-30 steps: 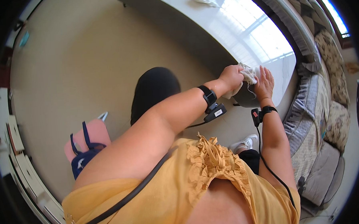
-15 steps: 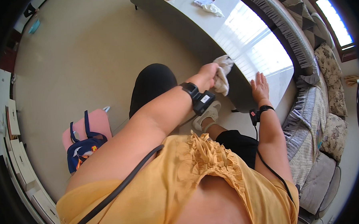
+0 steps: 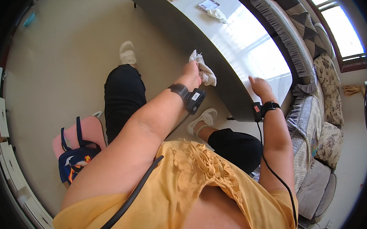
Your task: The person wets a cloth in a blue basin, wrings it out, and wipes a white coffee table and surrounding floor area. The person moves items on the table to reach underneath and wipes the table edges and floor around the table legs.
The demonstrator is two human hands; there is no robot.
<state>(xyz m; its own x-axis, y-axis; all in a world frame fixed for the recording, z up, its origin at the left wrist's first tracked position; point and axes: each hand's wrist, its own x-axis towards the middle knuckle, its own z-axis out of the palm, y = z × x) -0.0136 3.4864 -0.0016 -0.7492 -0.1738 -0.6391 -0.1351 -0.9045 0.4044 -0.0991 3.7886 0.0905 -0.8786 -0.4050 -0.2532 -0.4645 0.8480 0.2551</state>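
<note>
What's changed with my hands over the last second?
Your left hand moved left from the near end of the table with the cloth. Your right hand, flat on the table before, now looks curled. Unchanged: cloth gripped, white tissue on the table.

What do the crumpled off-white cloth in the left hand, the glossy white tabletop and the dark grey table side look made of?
Crumpled off-white cloth: soft matte textile, perhaps cotton; it folds and droops from the left hand.
Glossy white tabletop: polished, possibly stone, ceramic or glass; it shows bright reflections.
Dark grey table side: smooth, duller panel, maybe painted wood; no grain shows.
</note>
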